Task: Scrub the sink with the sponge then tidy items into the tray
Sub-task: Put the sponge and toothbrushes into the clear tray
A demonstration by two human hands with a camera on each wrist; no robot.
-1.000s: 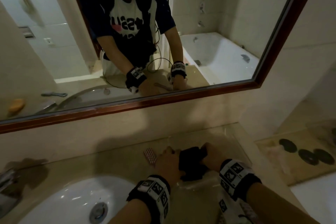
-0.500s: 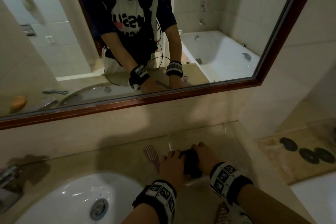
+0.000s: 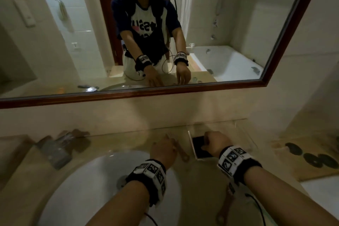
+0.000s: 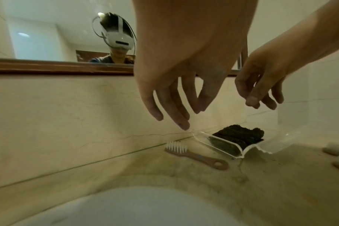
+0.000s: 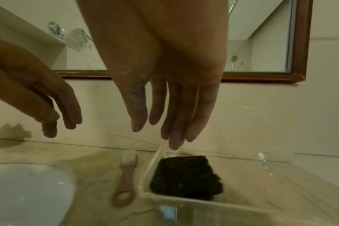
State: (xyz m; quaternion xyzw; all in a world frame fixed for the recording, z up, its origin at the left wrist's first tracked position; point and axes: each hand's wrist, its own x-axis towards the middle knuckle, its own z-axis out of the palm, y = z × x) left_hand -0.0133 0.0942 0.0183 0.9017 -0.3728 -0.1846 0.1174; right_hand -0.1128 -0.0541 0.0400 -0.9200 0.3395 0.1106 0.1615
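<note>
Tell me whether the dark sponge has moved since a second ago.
Yes. The sponge has left both hands and now lies in the clear tray, right of the brush; hands hover above.

Mirrored shirt (image 3: 145,27) lettering, not legible

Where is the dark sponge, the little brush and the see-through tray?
Dark sponge (image 5: 186,177), right wrist view, middle of its top.
Small brown brush (image 5: 126,182), right wrist view, on its handle.
Clear plastic tray (image 5: 248,189), right wrist view, bare floor.

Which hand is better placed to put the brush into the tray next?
Probably the left hand. It hovers open almost over the brush, which lies on the counter beside the tray. The right hand is open above the sponge, farther from the brush.
</note>
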